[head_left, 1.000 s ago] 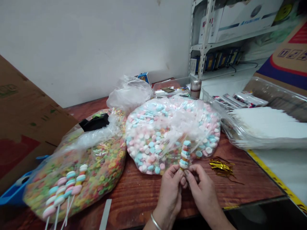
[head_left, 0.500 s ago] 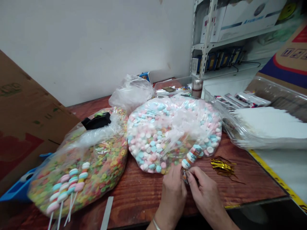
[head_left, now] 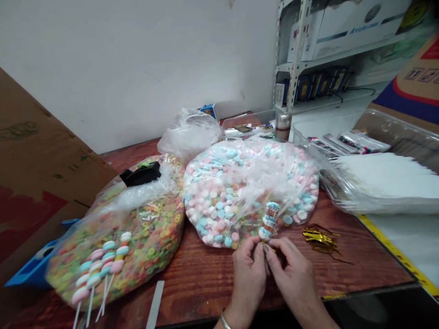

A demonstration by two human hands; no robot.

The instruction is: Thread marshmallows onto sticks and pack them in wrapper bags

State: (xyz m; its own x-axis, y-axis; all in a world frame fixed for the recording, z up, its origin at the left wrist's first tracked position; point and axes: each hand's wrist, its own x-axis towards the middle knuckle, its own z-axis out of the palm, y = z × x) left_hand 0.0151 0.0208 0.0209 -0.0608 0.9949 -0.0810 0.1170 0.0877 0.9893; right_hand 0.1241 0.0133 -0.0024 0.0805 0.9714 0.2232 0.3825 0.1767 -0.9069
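A wrapped marshmallow skewer (head_left: 268, 222), layered in blue, white and orange under printed clear film, stands nearly upright between my hands. My left hand (head_left: 249, 272) pinches it just below the lowest marshmallow. Opposite, my right hand (head_left: 293, 269) has thumb and fingers closed at the same neck, where a bit of gold twist tie (head_left: 273, 249) shows. Fingers hide most of the tie and the stick below. More gold twist ties (head_left: 319, 238) lie loose on the table to the right. Behind the skewer is a clear bag of pastel marshmallows (head_left: 219, 201).
Several unwrapped marshmallow skewers (head_left: 103, 265) rest on a bag of coloured cereal rings (head_left: 154, 228) at left, with a black tape dispenser (head_left: 141, 174) on top. A plastic bin (head_left: 346, 208) holds white sticks (head_left: 384, 173). A grey strip (head_left: 156, 304) lies near the front edge.
The wrapped skewer has gone from leaning right to nearly upright. My fingertips have drawn together at its neck, and gold tie now shows there. The view has shifted slightly.
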